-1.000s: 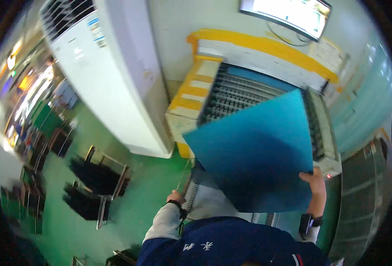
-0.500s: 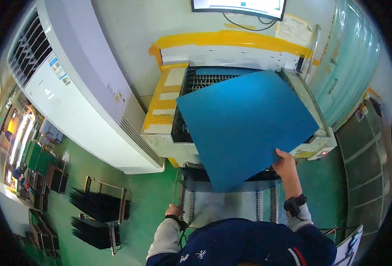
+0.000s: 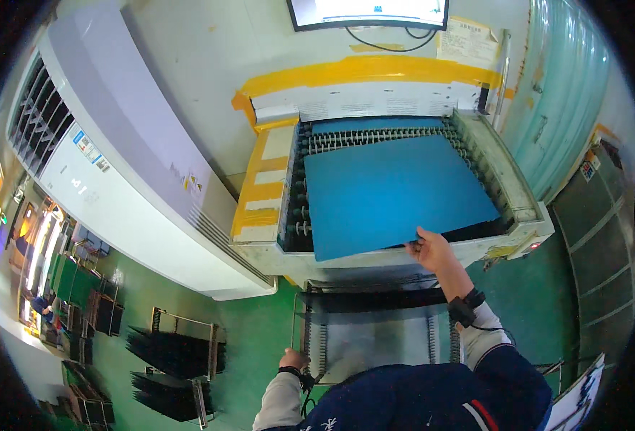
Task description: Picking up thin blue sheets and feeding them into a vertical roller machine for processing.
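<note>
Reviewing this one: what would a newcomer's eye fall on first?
Most likely the big blue sheet, over the roller machine at the centre, with the right hand at its near edge. Next come the tall white vented cabinet slanting down the left side and the bright yellow tape along the machine's back.

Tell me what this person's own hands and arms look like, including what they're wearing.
The left hand and right hand are ungloved. Each wrist has a black strap with a small dark device and thin black cable. Whitish fabric sleeves show along the forearms; the navy fabric garment has red and white stripes toward its right side.
</note>
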Action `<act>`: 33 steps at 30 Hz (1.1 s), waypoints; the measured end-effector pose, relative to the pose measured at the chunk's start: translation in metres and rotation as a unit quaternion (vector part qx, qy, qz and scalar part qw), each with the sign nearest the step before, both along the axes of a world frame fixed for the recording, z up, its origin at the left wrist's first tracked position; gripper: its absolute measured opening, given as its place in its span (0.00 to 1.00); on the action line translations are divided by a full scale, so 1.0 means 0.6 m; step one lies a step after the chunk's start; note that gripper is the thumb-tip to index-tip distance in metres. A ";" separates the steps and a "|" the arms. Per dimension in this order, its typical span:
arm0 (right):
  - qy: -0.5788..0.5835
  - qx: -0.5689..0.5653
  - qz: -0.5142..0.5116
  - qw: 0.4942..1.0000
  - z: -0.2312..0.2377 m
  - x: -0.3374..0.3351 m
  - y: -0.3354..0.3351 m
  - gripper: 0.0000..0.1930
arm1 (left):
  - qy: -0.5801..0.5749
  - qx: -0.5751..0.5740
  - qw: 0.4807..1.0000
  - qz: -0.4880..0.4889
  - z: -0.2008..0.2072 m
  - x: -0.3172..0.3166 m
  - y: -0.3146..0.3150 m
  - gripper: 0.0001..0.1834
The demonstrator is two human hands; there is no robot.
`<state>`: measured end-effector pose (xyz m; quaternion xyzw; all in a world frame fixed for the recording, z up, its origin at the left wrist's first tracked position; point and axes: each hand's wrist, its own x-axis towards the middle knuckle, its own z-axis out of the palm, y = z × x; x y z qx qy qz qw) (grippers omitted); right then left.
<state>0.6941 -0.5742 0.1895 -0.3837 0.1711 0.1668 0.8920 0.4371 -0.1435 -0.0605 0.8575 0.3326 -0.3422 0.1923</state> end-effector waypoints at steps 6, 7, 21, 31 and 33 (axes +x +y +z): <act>0.024 -0.075 0.188 0.979 0.031 0.011 0.009 0.19 | 0.002 0.030 0.999 -0.033 0.003 -0.005 -0.001 0.42; 0.035 -0.092 0.185 0.978 0.037 0.014 0.013 0.20 | -0.001 0.028 0.999 -0.029 0.001 -0.006 0.000 0.43; -0.422 -0.752 0.068 0.502 0.018 0.070 0.065 0.28 | 0.027 0.028 0.991 -0.129 -0.080 -0.008 0.035 0.42; -0.393 -0.774 0.081 0.490 0.017 0.132 0.053 0.30 | 0.068 0.033 0.985 -0.154 -0.038 0.002 0.015 0.64; -0.392 -0.770 0.081 0.496 0.018 0.140 0.049 0.30 | 0.066 0.034 0.989 -0.130 -0.044 0.000 0.018 0.64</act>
